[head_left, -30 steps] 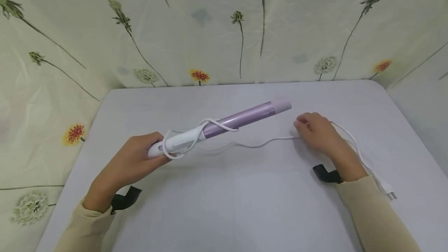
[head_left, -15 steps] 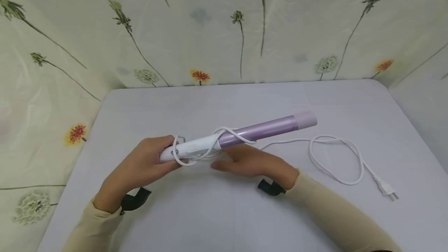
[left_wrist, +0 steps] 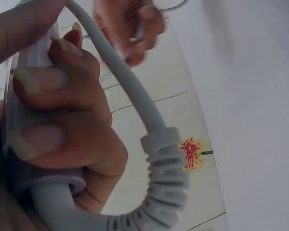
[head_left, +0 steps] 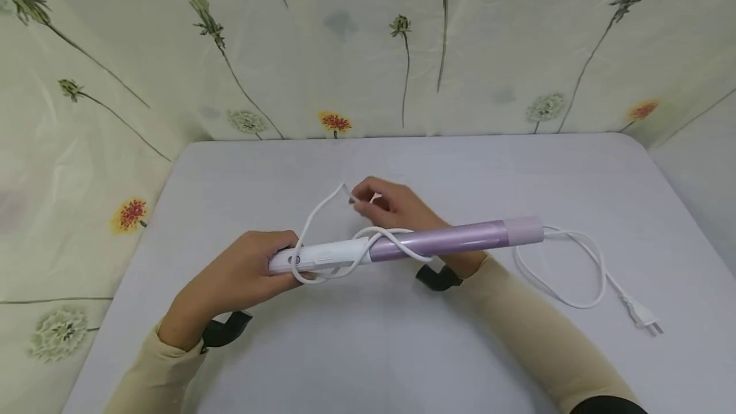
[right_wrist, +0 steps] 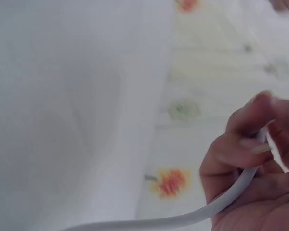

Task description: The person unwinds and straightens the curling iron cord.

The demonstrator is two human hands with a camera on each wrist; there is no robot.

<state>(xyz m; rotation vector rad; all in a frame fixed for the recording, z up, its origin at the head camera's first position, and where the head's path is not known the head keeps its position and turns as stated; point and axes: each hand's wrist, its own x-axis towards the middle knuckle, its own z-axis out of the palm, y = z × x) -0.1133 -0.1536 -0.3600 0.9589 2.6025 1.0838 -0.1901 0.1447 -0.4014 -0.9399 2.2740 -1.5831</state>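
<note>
Curling iron (head_left: pixel 402 246) handle gripped by left hand (head_left: pixel 241 276); right hand (head_left: pixel 397 206) behind barrel pinches cord (head_left: pixel 322 209); plug (head_left: pixel 646 321) on table (head_left: pixel 368 350).

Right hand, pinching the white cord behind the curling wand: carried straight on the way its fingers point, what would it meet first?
The right hand points left and away. Past the raised white power cord it pinches, only bare grey tabletop shows, then probably the floral plastic sheet wall; depth is uncertain.

The left hand (left_wrist: pixel 53 115) curls its fingers (left_wrist: pixel 38 82) round the white handle (left_wrist: pixel 19 120). A thick white cord (left_wrist: pixel 130 101) leaves its ribbed collar (left_wrist: pixel 166 178) and runs up towards the blurred right hand (left_wrist: pixel 130 29).
</note>
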